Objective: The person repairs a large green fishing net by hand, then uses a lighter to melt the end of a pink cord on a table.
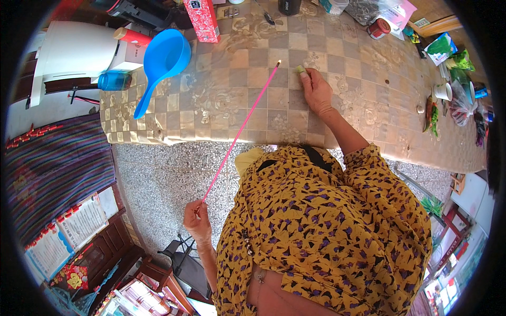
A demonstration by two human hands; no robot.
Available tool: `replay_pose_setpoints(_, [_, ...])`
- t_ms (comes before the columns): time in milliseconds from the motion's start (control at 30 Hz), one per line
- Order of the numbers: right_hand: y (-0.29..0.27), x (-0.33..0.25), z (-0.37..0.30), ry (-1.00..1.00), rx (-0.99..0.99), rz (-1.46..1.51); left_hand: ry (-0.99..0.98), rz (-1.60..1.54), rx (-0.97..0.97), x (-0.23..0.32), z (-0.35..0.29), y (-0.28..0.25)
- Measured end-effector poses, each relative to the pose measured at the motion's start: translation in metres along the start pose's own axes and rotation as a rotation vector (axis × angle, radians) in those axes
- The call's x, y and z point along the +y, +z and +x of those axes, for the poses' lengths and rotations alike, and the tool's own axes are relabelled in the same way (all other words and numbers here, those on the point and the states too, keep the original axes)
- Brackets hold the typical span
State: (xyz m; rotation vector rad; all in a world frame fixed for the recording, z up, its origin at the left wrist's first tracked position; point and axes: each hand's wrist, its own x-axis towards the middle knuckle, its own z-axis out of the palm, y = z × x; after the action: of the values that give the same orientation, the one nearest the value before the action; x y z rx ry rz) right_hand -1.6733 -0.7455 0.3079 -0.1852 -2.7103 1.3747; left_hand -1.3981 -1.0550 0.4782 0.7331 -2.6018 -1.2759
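Note:
My left hand (197,221), low beside my body, pinches the lower end of a long thin pink stick (237,136). The stick slants up to the right over the table's front edge. Its far end has a small dark and pale tip (278,63). Over the checked tablecloth, my right hand (318,90) is closed with thumb and fingers on a small pale green piece (300,69), whose kind I cannot make out. The stick's tip is a short way left of that piece, apart from it.
A blue ladle (166,55) lies at the table's left, near a blue jar (114,80) and a red patterned box (203,21). At the right are a red-brown tin (378,29), a white cup (443,91), green and red peppers (431,117) and plastic bags (463,100).

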Motion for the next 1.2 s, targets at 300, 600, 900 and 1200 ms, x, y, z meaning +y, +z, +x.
replay_pose_setpoints(300, [-0.0020, -0.0019, 0.0015, 0.060, -0.046, 0.018, -0.005, -0.004, -0.004, -0.0065, -0.0008, -0.0004])
replay_pose_setpoints(600, [-0.0022, -0.0026, 0.0011, 0.070, -0.063, 0.021, -0.004, -0.053, -0.016, -0.0091, -0.0011, 0.0005])
replay_pose_setpoints(900, [-0.0027, -0.0018, 0.0013, 0.063, -0.068, 0.023, -0.022, -0.036, -0.007, -0.0109, -0.0012, 0.0008])
replay_pose_setpoints(1200, [-0.0022, -0.0011, 0.0015, 0.070, -0.080, 0.007, -0.009, -0.064, -0.014, -0.0100, 0.0013, 0.0016])
